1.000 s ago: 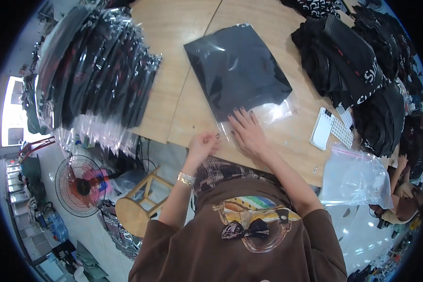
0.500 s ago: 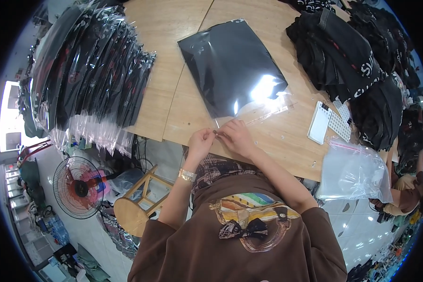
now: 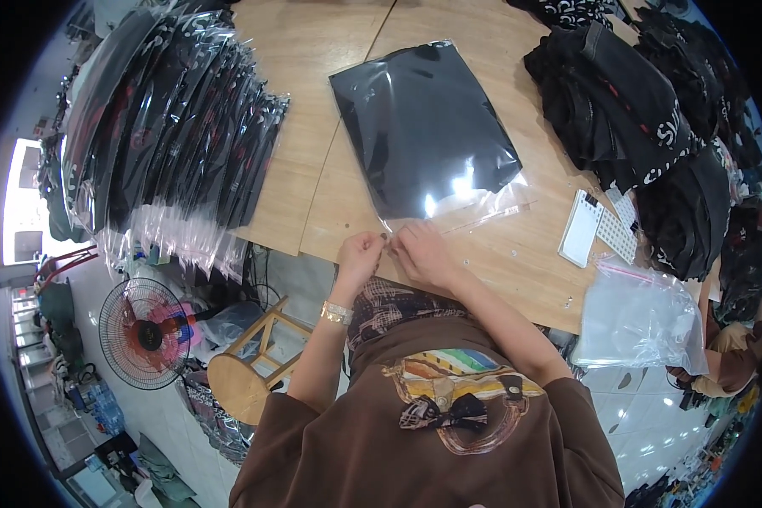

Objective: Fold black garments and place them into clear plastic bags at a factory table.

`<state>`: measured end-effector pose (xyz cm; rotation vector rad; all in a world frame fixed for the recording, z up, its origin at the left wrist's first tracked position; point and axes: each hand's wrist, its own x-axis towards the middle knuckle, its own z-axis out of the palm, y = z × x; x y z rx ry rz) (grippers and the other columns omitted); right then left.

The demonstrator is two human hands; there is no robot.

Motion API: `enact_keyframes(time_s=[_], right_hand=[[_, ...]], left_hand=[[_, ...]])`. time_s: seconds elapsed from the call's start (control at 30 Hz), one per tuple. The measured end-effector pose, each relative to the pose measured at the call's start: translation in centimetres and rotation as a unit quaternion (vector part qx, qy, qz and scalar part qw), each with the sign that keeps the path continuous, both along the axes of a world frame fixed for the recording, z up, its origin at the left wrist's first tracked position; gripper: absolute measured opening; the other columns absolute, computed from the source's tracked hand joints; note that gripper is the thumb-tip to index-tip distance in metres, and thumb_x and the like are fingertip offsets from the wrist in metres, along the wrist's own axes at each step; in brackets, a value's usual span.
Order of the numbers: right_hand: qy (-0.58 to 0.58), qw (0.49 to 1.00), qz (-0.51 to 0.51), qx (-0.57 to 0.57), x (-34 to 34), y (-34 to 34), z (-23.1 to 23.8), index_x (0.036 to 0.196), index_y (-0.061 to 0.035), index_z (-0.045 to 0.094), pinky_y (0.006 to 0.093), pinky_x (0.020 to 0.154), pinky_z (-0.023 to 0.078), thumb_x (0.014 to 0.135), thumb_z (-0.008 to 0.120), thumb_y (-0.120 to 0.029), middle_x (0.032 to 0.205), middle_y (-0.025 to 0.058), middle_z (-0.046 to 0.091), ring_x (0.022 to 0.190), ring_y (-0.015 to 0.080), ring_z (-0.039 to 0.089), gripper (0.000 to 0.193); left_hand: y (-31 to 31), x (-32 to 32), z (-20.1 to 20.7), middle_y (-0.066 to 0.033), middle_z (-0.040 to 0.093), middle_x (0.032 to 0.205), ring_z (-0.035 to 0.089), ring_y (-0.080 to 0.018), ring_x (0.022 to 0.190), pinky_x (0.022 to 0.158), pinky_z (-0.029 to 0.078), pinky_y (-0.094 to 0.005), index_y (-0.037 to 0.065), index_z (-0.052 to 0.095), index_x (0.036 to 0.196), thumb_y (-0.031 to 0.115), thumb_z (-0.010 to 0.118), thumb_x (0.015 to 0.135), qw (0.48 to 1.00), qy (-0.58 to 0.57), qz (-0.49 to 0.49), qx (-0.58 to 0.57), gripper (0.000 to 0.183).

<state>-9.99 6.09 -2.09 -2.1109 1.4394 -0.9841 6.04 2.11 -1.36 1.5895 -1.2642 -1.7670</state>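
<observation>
At the table's [image 3: 525,288] near edge, your left hand [image 3: 362,257] had its fingertips pressed together; your right hand [image 3: 422,253] curled in just beside it — whether it pinched something small, I couldn't tell. The clear bag of black cloth [image 3: 427,127] lay flat just beyond, its clear flap facing you. Bagged garments [image 3: 173,127] crowded the left edge.

The clear sleeve [image 3: 516,193] was smooth, glossy plastic, throwing bright glare over the black cloth [image 3: 419,118] inside. Crinkled, shiny plastic covered the stacked packages [image 3: 173,127], while the loose garments [image 3: 597,97] were matt black cloth. The table [image 3: 508,292] looked like smooth wood with a faint sheen; the stool [image 3: 237,391], wooden too. The spare bags [image 3: 639,320] were filmy plastic, the bracelet [image 3: 336,313] shiny and metallic.
</observation>
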Motion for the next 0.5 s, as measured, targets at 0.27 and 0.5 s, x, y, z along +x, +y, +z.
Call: enact_keyframes(time_s=[0.27, 0.5], right_hand=[[-0.047, 0.998, -0.042, 0.006, 0.76, -0.09, -0.42, 0.083, -0.0065, 0.053, 0.036, 0.072, 0.037, 0.074, 0.062, -0.011, 0.082, 0.0094, 0.054, 0.083, 0.0271, 0.051, 0.013], [-0.045, 0.998, -0.029, 0.034, 0.56, -0.27, 0.1, 0.08, -0.0084, 0.055, 0.0356, 0.072, 0.037, 0.073, 0.061, -0.01, 0.081, 0.0073, 0.055, 0.084, 0.0254, 0.052, 0.01]], left_hand=[[-0.11, 0.43, 0.77, 0.0038, 0.045, 0.051, 0.039, -0.0039, 0.04, 0.037, 0.029, -0.0191, 0.005, 0.057, 0.071, 0.015, 0.054, 0.085, 0.999, 0.03, -0.014, 0.037, 0.018], [0.18, 0.38, 0.62, 0.0039, 0.046, 0.052, 0.04, -0.0034, 0.04, 0.037, 0.029, -0.0182, 0.005, 0.056, 0.07, 0.013, 0.055, 0.084, 0.999, 0.032, -0.01, 0.008, 0.016]])
